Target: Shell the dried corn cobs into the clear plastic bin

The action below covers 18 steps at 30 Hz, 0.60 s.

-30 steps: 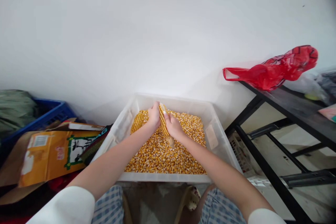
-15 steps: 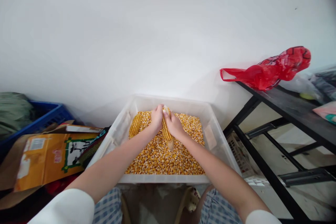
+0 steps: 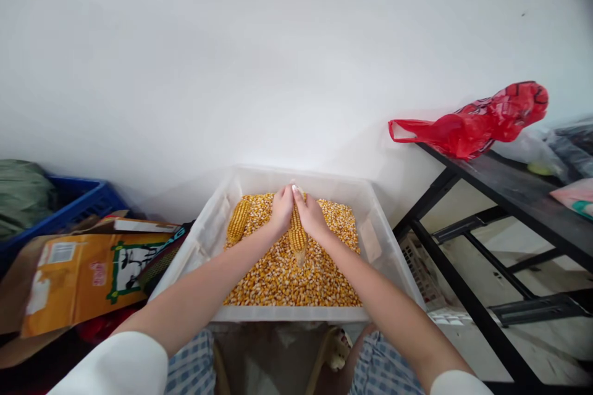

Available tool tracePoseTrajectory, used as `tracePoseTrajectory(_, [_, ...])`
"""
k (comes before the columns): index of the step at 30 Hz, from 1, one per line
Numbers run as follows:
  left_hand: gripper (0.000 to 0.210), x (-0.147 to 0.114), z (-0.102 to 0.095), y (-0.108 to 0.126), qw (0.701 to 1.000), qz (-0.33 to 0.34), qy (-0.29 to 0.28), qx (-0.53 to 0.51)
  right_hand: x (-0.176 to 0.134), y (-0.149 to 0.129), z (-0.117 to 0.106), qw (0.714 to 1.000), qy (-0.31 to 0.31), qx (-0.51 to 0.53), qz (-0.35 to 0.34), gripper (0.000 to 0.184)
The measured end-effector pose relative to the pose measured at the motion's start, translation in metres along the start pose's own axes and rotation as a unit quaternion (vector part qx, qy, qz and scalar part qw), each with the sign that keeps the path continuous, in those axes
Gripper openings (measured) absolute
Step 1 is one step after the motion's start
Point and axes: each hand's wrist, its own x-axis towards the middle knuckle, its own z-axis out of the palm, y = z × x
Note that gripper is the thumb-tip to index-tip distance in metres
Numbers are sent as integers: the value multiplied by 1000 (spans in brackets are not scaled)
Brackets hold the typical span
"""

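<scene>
My left hand (image 3: 282,208) and my right hand (image 3: 309,216) are both closed around one yellow corn cob (image 3: 297,237), thumbs together near its far end. The cob points toward me, and pale silk hangs from its near tip. Beneath it, loose corn kernels (image 3: 287,287) cover the bottom of a translucent plastic bin (image 3: 403,265). A second corn cob (image 3: 238,221), with its rows of kernels on, lies at the bin's left side. My fingers hide the far part of the held cob.
To the left are an orange printed cardboard box (image 3: 88,274) and a blue crate (image 3: 95,200). A black-framed table (image 3: 523,188) stands on the right, with a red plastic bag (image 3: 482,123) on it. Behind the bin rises a white wall (image 3: 287,62).
My hands have come closer together over the cob's far end. The cob has turned to lie straighter toward me and shifted slightly, with its near tip a little farther away.
</scene>
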Motion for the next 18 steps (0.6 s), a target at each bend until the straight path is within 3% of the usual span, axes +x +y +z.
tracePoseTrajectory(6, [32, 0, -2, -3, 998, -33, 48, 3, 1, 4, 4, 1000, 12, 12, 0, 64])
tracePoseTrajectory(14, [27, 6, -3, 1, 997, -44, 20, -52, 3, 7, 5, 999, -9, 34, -15, 57])
tracePoseTrajectory(18, [27, 7, -5, 0, 992, -96, 36, -75, 4, 9, 4, 998, -27, 56, -25, 60])
